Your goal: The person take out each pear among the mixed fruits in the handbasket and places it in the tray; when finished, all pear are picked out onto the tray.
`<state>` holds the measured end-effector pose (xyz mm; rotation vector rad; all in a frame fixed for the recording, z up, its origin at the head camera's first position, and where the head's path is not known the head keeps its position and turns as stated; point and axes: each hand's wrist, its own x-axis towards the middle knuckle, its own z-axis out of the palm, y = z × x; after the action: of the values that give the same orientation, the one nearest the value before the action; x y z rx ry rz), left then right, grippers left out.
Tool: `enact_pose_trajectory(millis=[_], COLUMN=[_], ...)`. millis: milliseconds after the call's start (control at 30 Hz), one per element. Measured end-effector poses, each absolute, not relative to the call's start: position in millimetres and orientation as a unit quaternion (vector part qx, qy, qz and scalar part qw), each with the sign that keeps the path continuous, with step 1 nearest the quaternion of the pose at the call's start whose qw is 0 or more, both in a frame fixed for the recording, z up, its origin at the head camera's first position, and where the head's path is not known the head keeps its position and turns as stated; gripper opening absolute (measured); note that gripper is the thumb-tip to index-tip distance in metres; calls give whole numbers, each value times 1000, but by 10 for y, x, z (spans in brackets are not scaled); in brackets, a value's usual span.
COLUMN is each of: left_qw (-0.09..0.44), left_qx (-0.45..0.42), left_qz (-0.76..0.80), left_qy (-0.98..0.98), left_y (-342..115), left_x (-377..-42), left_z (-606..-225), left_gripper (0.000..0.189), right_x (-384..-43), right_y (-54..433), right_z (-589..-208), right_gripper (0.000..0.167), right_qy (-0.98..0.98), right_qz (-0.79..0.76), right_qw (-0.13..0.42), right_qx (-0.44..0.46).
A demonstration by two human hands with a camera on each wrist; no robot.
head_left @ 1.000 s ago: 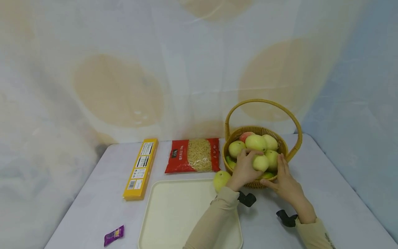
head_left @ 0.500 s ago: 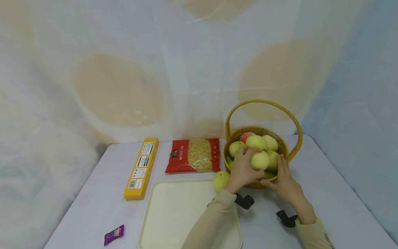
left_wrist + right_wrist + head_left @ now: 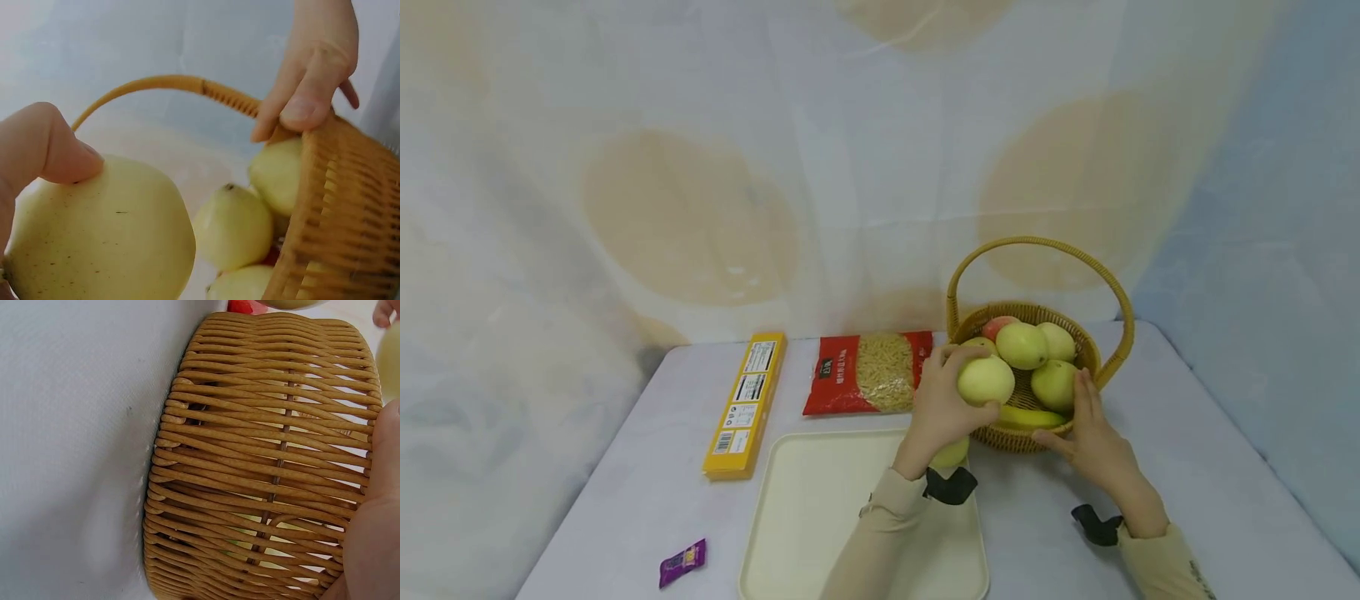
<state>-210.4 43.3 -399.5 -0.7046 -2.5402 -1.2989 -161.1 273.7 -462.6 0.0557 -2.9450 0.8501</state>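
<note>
My left hand (image 3: 938, 408) pinches a pale yellow-green pear (image 3: 987, 382) between thumb and fingers, at the left rim of a wicker basket (image 3: 1009, 440). In the left wrist view brown specks dot the pear's skin, and the thumb lies on top. My right hand (image 3: 1099, 450) rests against the basket's right front rim, fingers straight and thumb spread; its far fingertips are partly hidden. Inside the basket lie several similar pears (image 3: 1022, 345), a yellow-green banana (image 3: 1030, 418) and a red fruit (image 3: 997, 326). Another yellow-green fruit (image 3: 951, 454) shows behind my left wrist, partly hidden.
A cream tray (image 3: 827, 500) lies before me, partly under my left forearm. Behind it is a red bag of pasta (image 3: 872, 372). To the left are a long yellow box (image 3: 745, 408) and a small purple packet (image 3: 682, 563). The basket's tall handle (image 3: 1037, 242) arches over the fruit.
My left hand has lifted the pear and moved it left, from the basket's middle to its left rim. More of the banana shows now. The right hand stays at the rim.
</note>
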Motion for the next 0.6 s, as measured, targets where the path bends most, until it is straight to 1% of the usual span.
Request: enact_pose_trajectory(millis=[167,367,500,600], left_qw=[95,81,91,84], left_qx=[-225,-200,-203,-207], left_qz=[-470,-469,-455,-442], left_qy=[-848,-856,-862,-869], left_y=[149,-234,-483,-614], left_x=[-2107,-2092,-2092,-2099], left_z=[-4000,-4016,-4042,-4066], left_gripper=[58,58,57,56], right_x=[-1606,-1601,-1595,-1576], right_y=[2730,2728,2717,2717], right_z=[-4620,-4616,-4596,-4584], right_gripper=[115,116,116,116], right_qy=[-956,-959,-958,-957], right_qz=[289,282,283,286], right_qw=[35,32,29,30], right_qx=[19,13,17,18])
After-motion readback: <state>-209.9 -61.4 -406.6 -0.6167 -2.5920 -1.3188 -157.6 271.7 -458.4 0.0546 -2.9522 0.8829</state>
